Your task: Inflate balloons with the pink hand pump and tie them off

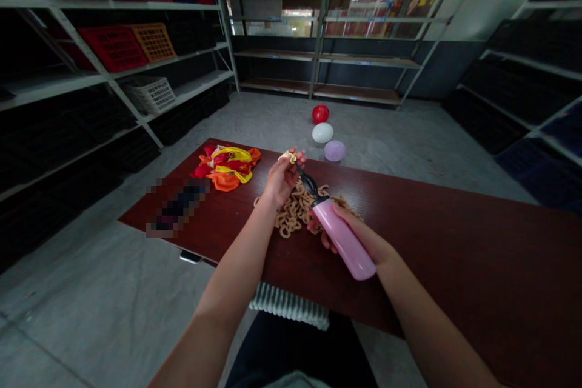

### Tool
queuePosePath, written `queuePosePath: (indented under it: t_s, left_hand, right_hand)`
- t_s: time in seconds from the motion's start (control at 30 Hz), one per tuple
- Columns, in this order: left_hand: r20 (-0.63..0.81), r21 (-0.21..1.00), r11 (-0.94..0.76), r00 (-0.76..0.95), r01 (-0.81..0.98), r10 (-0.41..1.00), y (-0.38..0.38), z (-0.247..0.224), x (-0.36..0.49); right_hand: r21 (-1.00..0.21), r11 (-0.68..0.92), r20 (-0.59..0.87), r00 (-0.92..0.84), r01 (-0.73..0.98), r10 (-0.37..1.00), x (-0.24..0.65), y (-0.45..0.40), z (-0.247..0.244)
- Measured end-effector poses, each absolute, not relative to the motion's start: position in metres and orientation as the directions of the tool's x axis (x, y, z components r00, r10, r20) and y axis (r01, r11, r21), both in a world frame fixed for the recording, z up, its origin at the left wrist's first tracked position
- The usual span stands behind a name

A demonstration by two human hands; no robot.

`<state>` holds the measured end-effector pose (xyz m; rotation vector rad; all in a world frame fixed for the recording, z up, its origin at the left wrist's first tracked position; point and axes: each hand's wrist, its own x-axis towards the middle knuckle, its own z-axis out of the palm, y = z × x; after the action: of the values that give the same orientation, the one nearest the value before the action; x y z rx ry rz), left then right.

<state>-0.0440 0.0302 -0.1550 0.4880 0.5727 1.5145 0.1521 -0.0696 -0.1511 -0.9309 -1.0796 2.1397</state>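
A grey concrete floor (86, 291) spreads through a storage room, with a left-hand rack (118, 5) of metal shelves, a back rack (273, 56) across the far wall and a darker right-hand rack (527, 66). Across the near part of the room stands a long, dark red-brown table (454, 242). The left-hand rack carries plastic crates, among them a red crate (113, 48), an orange crate (154, 41) beside it and a white crate (154, 94) lower down. At the table's left end lies a loose, bright pile (231, 163) of limp red, yellow and orange pieces, with a dark item (178, 207) near it, pixelated beyond recognition. A heap of tan, curled pieces (291, 209) sits mid-table, partly behind the person's hands. Past the far edge, in a row, are three rounded balloons — red (321, 114), white (322, 133) and lavender (335, 150), the lavender one nearest. Above the table is a pink hand pump (344, 239) with a black nozzle, tilted so the nozzle points up and away; the right hand (364, 236) is wrapped around its barrel. The left hand (282, 182) pinches a small, pale-yellow limp piece (290, 157) at the nozzle's tip — whether the tip is inside it, I cannot tell.
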Motion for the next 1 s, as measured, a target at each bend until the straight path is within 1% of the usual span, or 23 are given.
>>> queuePosePath:
  t_s: [0.17, 0.3, 0.47, 0.6, 0.73, 0.83, 0.93, 1.0]
  left_hand:
    - [-0.016, 0.677, -0.019, -0.041, -0.736, 0.999, 0.029, -0.152, -0.044]
    - [0.032, 0.704, -0.010, 0.018, -0.710, 0.999, 0.027, -0.152, -0.039]
    - [0.019, 0.766, 0.037, 0.080, -0.641, 0.997, 0.022, -0.156, -0.028]
    - [0.018, 0.751, 0.045, 0.089, -0.659, 0.996, 0.018, -0.155, -0.022]
    - [-0.002, 0.705, 0.036, 0.049, -0.709, 0.999, 0.015, -0.151, -0.020]
    - [-0.020, 0.680, 0.075, 0.084, -0.729, 0.996, 0.014, -0.150, -0.020]
    - [-0.022, 0.700, 0.121, 0.148, -0.703, 0.989, 0.013, -0.150, -0.021]
    - [-0.015, 0.738, 0.140, 0.191, -0.660, 0.981, 0.013, -0.151, -0.023]
  right_hand:
    - [-0.843, -0.508, -0.306, -0.617, -0.179, 0.725, 0.151, -0.069, -0.152]
    - [-0.836, -0.517, -0.317, -0.609, -0.181, 0.727, 0.153, -0.068, -0.152]
    - [-0.826, -0.523, -0.314, -0.598, -0.210, 0.737, 0.157, -0.067, -0.155]
    - [-0.819, -0.518, -0.304, -0.579, -0.247, 0.757, 0.157, -0.066, -0.156]
    - [-0.788, -0.554, -0.303, -0.614, -0.269, 0.729, 0.153, -0.064, -0.158]
    - [-0.776, -0.565, -0.289, -0.638, -0.281, 0.714, 0.151, -0.063, -0.157]
    - [-0.776, -0.554, -0.259, -0.648, -0.302, 0.716, 0.152, -0.062, -0.156]
    - [-0.773, -0.549, -0.247, -0.646, -0.318, 0.722, 0.153, -0.061, -0.155]
